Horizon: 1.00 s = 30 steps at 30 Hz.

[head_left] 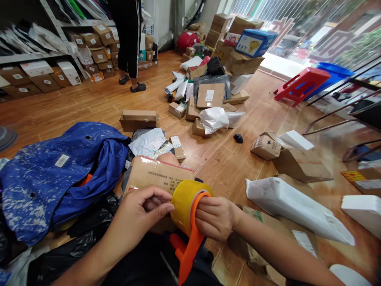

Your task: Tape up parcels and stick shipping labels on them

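Note:
A wide roll of yellow packing tape sits on an orange tape dispenser in front of my body. My right hand is closed around the dispenser, its fingers reaching into the side of the roll. My left hand has its thumb and fingertips pinched at the roll's left edge; whether a loose tape end is between them is hard to see. Just beyond both hands, a brown cardboard box with printed characters rests by my legs.
A blue stained sack and black plastic bags lie at left. Parcels are heaped ahead; a long white package lies at right. A person stands by the shelves. A red stool is back right.

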{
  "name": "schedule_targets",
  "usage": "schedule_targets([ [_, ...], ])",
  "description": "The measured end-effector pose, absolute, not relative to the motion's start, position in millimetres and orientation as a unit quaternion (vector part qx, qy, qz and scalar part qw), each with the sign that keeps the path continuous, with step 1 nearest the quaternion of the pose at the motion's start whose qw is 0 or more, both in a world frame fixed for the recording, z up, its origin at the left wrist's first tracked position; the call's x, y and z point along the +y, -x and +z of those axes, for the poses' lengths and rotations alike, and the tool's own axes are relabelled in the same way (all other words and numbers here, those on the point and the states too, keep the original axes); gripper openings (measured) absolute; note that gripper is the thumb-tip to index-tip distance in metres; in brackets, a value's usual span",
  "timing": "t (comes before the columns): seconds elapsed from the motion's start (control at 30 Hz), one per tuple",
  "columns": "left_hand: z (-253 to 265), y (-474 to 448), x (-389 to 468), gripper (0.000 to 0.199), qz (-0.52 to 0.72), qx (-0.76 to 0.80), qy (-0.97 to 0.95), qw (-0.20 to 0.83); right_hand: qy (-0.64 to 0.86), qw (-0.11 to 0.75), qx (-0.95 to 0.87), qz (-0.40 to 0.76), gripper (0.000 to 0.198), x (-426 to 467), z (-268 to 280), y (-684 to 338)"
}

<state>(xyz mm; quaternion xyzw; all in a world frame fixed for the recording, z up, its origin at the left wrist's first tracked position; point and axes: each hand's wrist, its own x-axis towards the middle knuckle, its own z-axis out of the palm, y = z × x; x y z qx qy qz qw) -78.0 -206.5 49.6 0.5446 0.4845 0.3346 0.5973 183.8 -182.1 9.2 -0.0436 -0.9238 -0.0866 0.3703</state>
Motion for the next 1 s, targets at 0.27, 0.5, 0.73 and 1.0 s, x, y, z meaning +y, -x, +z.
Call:
schedule_targets([
  [0.27,48.0,85.1,-193.6,0.034,0.245,0.479,-0.539,0.648,0.022,0.360,-0.929,-0.083,0.050,-182.9,7.6,-184.0],
  [0.5,47.3,82.4,-200.7,0.023,0.312,0.434,-0.650,0.540,0.060,0.365,-0.927,-0.065,0.050,-185.7,4.8,-185.7],
  [0.73,38.6,76.6,-214.4,0.010,0.414,0.383,-0.762,0.318,0.089,0.380,-0.920,-0.032,0.049,-189.9,0.7,-185.1],
  [1.0,35.4,71.8,-222.9,0.020,0.440,0.378,-0.776,0.249,0.104,0.374,-0.921,-0.027,0.044,-191.0,0.2,-183.9],
])
